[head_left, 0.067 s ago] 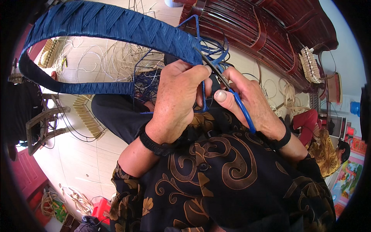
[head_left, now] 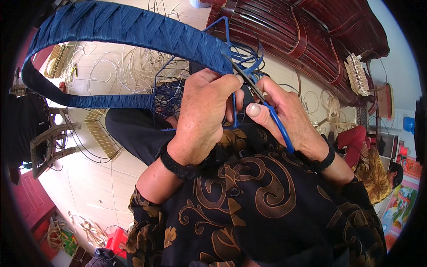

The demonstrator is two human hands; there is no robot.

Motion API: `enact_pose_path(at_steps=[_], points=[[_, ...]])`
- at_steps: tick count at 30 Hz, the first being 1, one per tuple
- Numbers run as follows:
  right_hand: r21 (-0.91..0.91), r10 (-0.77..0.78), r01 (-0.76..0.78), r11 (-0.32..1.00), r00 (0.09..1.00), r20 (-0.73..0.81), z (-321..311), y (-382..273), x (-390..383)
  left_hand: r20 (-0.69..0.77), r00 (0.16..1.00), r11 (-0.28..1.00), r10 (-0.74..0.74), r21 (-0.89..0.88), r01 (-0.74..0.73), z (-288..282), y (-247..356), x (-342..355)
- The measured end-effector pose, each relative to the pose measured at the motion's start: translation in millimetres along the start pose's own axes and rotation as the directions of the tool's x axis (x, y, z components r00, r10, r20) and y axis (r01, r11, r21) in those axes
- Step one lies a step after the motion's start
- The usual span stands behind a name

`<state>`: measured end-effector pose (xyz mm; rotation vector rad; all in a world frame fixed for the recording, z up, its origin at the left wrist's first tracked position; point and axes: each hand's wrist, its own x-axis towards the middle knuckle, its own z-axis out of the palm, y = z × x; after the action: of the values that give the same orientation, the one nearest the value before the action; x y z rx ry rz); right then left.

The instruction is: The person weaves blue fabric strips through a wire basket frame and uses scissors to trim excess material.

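A wide band woven from blue strips [head_left: 129, 27] curves in a large loop from the left and ends at my hands. It joins a thin blue-wrapped frame [head_left: 227, 33]. My left hand [head_left: 202, 100] pinches the band's end and the frame beside it, thumb on top. In my right hand [head_left: 287, 111] is a pair of scissors [head_left: 280, 124] with blue handles, their dark blades slanting up and left across the band's end. Whether the blades are parted is hard to make out. Loose blue strips [head_left: 249, 58] trail just beyond the blade tips.
A dark red wooden bench [head_left: 275, 35] stands at the far right. Pale loose strands [head_left: 129, 66] and a tangle of blue strips [head_left: 169, 98] lie ahead on the left. A wooden chair [head_left: 49, 138] is at the left. Another person [head_left: 373, 178] sits at the right.
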<state>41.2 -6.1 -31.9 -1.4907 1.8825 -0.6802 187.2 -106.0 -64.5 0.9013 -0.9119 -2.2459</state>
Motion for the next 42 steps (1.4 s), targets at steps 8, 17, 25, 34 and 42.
enact_pose_path(at_steps=[8,17,25,34,42], points=[[0.042,0.024,-0.025,0.999,0.999,0.033,-2.5,-4.1,-1.6,0.019,1.0,1.0,0.024,0.016,-0.024,-0.7,-0.8,0.3],[-0.01,0.022,-0.022,1.0,0.999,0.04,-3.3,-1.8,-0.6,0.022,0.999,0.999,0.026,0.038,-0.027,-0.5,0.1,-0.9],[-0.053,0.157,-0.152,0.987,0.982,0.102,-23.5,11.1,-15.8,-0.007,1.0,0.999,0.027,0.029,-0.027,-1.7,-3.5,4.5],[0.403,0.035,0.071,0.913,0.968,-0.25,-31.0,33.6,-7.4,0.058,0.998,1.0,0.006,-0.016,-0.005,-6.8,-3.9,2.5],[0.262,-0.225,0.272,0.926,0.955,-0.195,-14.6,34.5,39.7,0.029,1.0,1.0,-0.011,-0.018,0.012,-5.4,-5.5,2.9]])
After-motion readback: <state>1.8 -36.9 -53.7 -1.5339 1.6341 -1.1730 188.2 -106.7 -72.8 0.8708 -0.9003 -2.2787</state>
